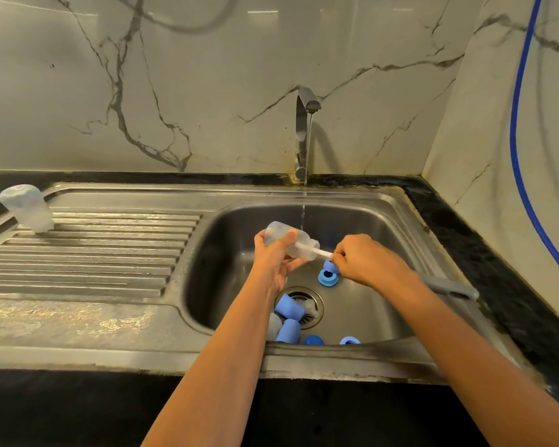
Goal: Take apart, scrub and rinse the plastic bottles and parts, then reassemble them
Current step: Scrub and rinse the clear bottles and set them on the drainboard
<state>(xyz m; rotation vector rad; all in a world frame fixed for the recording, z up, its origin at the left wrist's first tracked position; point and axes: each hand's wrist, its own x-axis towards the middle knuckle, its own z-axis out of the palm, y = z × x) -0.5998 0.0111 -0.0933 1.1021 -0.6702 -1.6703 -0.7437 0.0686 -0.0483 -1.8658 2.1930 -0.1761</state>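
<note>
My left hand grips a clear plastic bottle, held on its side over the sink basin, mouth toward the right. My right hand is shut on a white brush handle whose other end is inside the bottle. A blue ring lies on the basin floor just below my right hand. Two blue caps lie by the drain, with further blue parts at the near wall. Another clear bottle stands upside down on the drainboard.
The tap runs a thin stream into the basin behind the bottle. A grey-handled tool lies on the sink's right rim. The ribbed steel drainboard lies to the left. A blue hose hangs on the right wall.
</note>
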